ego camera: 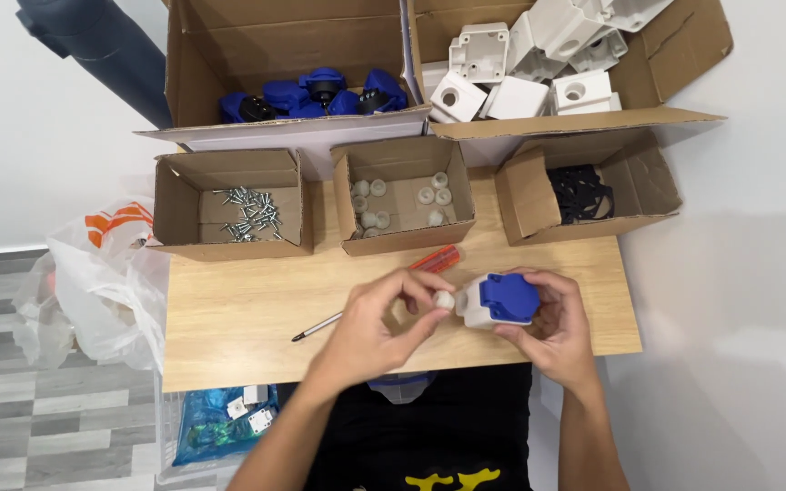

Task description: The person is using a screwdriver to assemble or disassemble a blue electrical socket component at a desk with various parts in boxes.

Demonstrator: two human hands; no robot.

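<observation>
My right hand (552, 327) grips a white plastic housing with a blue cap (498, 301), held just above the wooden table (229, 309). My left hand (379, 318) pinches a small pale round plug (445, 299) between thumb and fingers, right against the housing's left end. A screwdriver with a red handle (370, 295) lies on the table behind my left hand, its tip pointing left.
Three small open boxes line the table's back: screws (247, 214), pale round plugs (402, 200), black parts (579, 193). Behind them stand larger cartons of blue caps (316, 94) and white housings (529, 64). A plastic bag (93, 282) hangs at the left edge.
</observation>
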